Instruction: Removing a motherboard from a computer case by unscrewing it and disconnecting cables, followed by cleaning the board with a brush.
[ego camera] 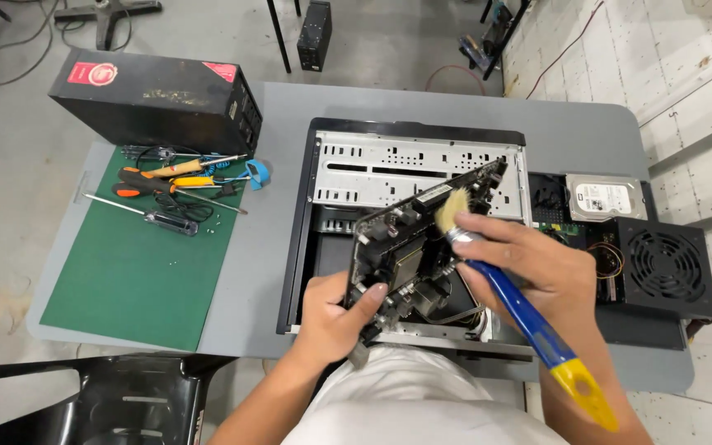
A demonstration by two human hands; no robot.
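Observation:
My left hand (335,317) grips the near end of a dark circuit board (409,239) and holds it tilted above an opened computer case (409,165). In my right hand (529,268) is a paintbrush (521,309) with a blue and yellow handle. Its pale bristles rest on the board's upper middle. The board's far end reaches over the case's metal inner frame.
A green mat (138,276) lies at the left with several screwdrivers (162,194) along its far edge. A black box (158,99) stands behind it. A hard drive (607,198) and a black power supply with a fan grille (661,268) sit right of the case. A black chair (117,400) stands near left.

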